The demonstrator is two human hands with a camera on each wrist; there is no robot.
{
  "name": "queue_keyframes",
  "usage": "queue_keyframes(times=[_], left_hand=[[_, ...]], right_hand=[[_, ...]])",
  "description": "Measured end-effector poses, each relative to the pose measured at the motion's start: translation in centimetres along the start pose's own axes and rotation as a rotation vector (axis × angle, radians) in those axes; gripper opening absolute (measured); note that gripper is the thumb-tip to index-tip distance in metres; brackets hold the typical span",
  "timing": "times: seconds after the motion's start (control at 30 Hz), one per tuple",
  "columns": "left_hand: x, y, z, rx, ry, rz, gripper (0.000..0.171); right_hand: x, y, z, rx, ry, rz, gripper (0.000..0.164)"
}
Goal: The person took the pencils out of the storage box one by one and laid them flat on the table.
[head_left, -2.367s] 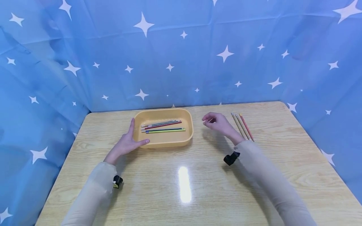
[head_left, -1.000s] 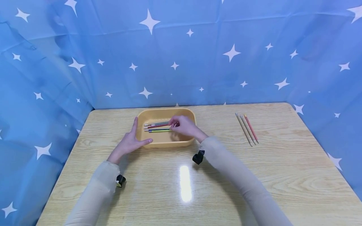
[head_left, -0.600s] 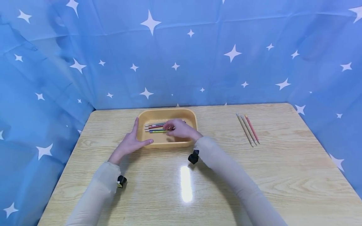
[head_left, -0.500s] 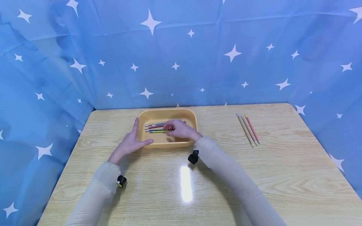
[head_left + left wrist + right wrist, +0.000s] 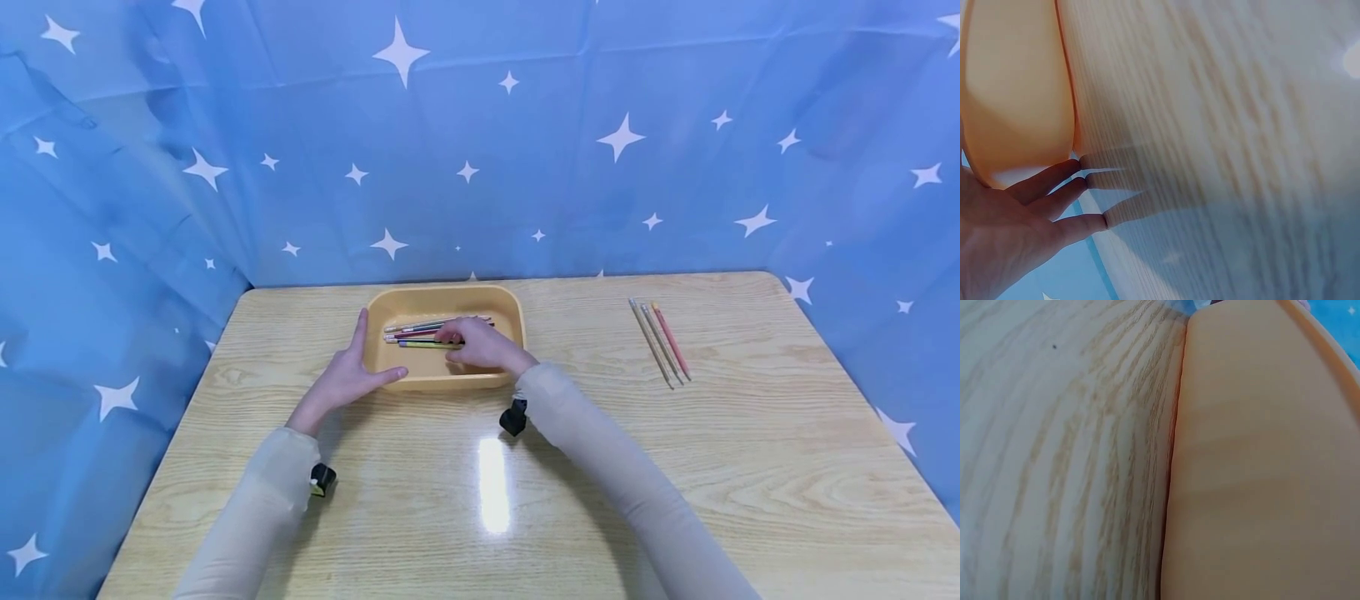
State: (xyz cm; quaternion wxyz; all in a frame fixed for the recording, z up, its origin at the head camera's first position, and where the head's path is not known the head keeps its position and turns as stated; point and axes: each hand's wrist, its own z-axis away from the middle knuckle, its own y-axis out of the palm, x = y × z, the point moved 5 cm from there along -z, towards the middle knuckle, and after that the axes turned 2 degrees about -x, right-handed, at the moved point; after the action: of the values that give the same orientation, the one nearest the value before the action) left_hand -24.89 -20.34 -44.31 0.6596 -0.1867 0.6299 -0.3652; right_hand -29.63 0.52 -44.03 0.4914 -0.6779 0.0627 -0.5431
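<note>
A yellow tray [image 5: 442,291] stands at the back middle of the wooden table and holds several coloured pencils [image 5: 416,328] lying side by side. My right hand [image 5: 476,346] reaches into the tray, its curled fingertips pinching the yellow-green pencil [image 5: 420,344] nearest the front. My left hand [image 5: 348,375] rests flat on the table against the tray's front left corner, fingers straight. The left wrist view shows those straight fingers [image 5: 1054,187] beside the tray wall [image 5: 1016,94]. Only the tray wall [image 5: 1260,456] and the table show in the right wrist view, with no fingers visible.
Three pencils [image 5: 660,342], two tan and one red, lie side by side on the table [image 5: 525,500] at the back right. A blue star-patterned cloth [image 5: 525,150] walls in the back and both sides.
My right hand moved left from near the three pencils into the tray and settled on the pencils there. The yellow-green pencil has shifted slightly. The left hand stayed in place.
</note>
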Motion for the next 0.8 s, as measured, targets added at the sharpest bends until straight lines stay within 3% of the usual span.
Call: queue_keyframes(times=[0.37,0.57,0.8], left_hand=[[-0.31,-0.1,-0.09,-0.004,0.013,-0.006,0.124],[-0.34,-0.05,-0.03,0.003,0.007,-0.007,0.123],[-0.18,-0.01,0.07,-0.003,0.003,0.007,0.123]], right_hand=[[-0.2,-0.09,0.25,0.002,0.055,-0.034,0.029],[0.02,0.08,0.37,0.002,0.038,0.023,0.021],[-0.04,0.34,0.14,0.008,0.032,0.007,0.016]])
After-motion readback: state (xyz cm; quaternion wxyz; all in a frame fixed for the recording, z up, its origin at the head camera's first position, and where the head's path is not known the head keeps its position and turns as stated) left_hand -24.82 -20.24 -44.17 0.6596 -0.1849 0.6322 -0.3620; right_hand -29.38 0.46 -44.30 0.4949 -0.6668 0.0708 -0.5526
